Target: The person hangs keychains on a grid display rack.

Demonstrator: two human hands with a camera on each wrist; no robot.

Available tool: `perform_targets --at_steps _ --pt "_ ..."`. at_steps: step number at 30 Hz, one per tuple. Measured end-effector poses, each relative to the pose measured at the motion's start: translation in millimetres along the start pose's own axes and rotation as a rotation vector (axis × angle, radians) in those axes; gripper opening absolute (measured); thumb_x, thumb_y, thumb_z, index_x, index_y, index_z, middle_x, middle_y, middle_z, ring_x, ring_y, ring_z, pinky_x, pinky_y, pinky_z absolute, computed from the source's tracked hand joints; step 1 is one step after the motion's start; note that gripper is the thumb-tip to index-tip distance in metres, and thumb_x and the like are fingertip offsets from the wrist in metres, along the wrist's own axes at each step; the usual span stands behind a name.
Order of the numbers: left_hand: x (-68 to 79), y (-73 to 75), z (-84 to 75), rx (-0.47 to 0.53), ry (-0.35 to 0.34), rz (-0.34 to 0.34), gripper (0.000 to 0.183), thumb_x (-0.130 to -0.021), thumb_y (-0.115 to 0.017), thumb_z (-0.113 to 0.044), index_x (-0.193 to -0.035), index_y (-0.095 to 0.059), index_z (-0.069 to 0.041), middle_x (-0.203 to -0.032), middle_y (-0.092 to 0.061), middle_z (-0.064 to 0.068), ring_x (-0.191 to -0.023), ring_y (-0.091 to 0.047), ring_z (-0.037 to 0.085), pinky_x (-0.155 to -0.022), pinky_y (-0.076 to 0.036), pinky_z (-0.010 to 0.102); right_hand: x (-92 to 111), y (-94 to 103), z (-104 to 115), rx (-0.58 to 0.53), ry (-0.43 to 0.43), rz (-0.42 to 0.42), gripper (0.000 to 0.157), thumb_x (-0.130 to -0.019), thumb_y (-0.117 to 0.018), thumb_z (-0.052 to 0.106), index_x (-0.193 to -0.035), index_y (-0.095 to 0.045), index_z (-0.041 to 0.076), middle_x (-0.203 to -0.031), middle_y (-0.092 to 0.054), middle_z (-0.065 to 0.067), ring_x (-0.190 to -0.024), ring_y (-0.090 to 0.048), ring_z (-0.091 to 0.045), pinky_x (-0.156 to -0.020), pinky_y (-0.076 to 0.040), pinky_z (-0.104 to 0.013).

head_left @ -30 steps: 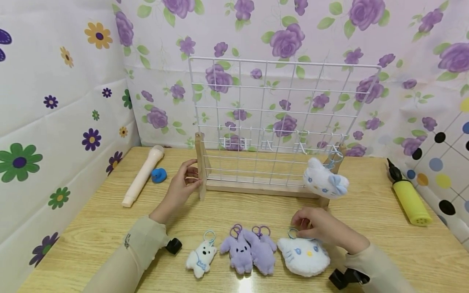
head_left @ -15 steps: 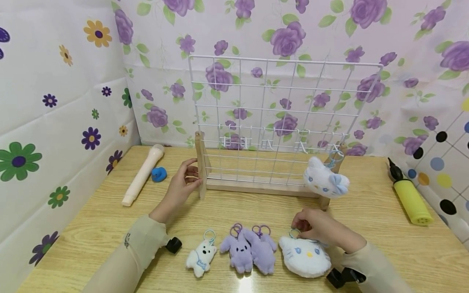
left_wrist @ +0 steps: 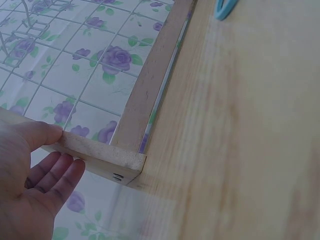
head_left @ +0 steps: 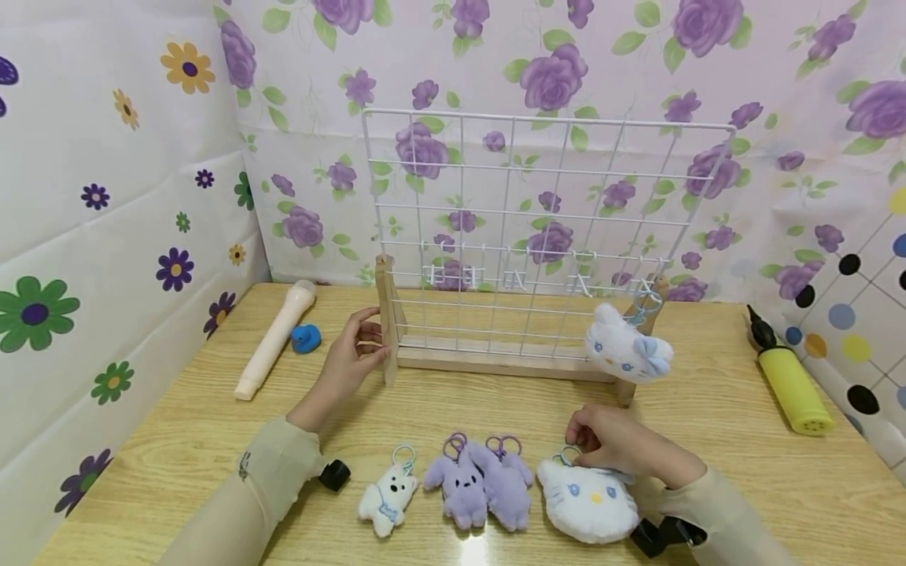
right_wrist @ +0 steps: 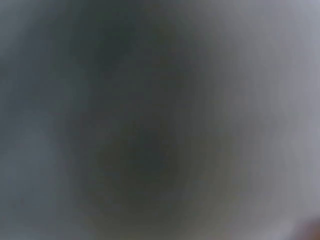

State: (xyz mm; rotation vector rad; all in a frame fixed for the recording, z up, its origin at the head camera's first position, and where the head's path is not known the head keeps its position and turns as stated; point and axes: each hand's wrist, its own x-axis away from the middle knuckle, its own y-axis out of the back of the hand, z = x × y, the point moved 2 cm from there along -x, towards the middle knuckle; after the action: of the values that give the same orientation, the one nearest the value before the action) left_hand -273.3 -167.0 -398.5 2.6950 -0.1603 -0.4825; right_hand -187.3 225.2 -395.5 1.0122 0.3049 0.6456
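Observation:
My left hand (head_left: 351, 354) holds the left wooden post (left_wrist: 100, 155) of a white wire grid rack (head_left: 510, 212), thumb on one side and fingers on the other. My right hand (head_left: 616, 440) pinches at the ring end of a white cat plush keychain (head_left: 591, 503) lying face up at the front right; the fingers partly hide its top. Left of it lie two purple plush keychains (head_left: 465, 491) side by side, then a small white dog plush keychain (head_left: 388, 499). Another white cat plush (head_left: 623, 346) hangs from the rack's right end. The right wrist view is a grey blur.
White hooks (head_left: 515, 279) line a lower wire of the grid. A pale microphone (head_left: 276, 342) and a blue toy duck (head_left: 306, 339) are on the left of the table, and a yellow hand pump (head_left: 794, 389) on the right. Patterned cloth walls (head_left: 304, 118) stand behind and beside.
The cat plush at the front has shifted slightly toward the table's front, and my right hand has moved down slightly with it. My left hand keeps its place on the post.

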Motion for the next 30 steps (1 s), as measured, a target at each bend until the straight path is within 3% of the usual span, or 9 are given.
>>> perform_targets --at_steps 10,24,30 --pt "-0.6 0.0 0.9 -0.001 0.004 -0.003 0.062 -0.091 -0.063 -0.001 -0.145 -0.033 -0.008 -0.120 -0.053 0.021 -0.107 -0.056 0.032 -0.084 -0.048 0.015 0.3 -0.7 -0.9 -0.056 -0.046 0.026 0.021 -0.081 -0.076 0.014 -0.090 -0.057 0.014 -0.078 -0.055 0.006 -0.066 -0.045 0.003 -0.058 -0.043 -0.017" --pt "-2.2 -0.7 3.4 0.007 0.000 0.003 0.063 -0.091 -0.063 -0.001 -0.145 -0.033 -0.008 -0.119 -0.051 0.020 -0.106 -0.055 0.032 -0.084 -0.047 0.013 3.7 2.9 -2.8 -0.222 -0.017 0.048 0.016 -0.085 -0.072 0.010 -0.095 -0.059 0.009 -0.081 -0.061 0.001 -0.071 -0.053 0.001 -0.062 -0.050 -0.020" --pt "-0.9 -0.4 2.5 0.003 -0.005 0.004 0.063 -0.091 -0.063 -0.002 -0.146 -0.032 -0.008 -0.119 -0.051 0.020 -0.106 -0.055 0.032 -0.085 -0.048 0.015 4.6 4.8 -1.8 -0.234 -0.012 0.047 0.013 -0.086 -0.071 0.009 -0.094 -0.060 0.008 -0.081 -0.062 0.002 -0.071 -0.054 0.001 -0.062 -0.050 -0.020"
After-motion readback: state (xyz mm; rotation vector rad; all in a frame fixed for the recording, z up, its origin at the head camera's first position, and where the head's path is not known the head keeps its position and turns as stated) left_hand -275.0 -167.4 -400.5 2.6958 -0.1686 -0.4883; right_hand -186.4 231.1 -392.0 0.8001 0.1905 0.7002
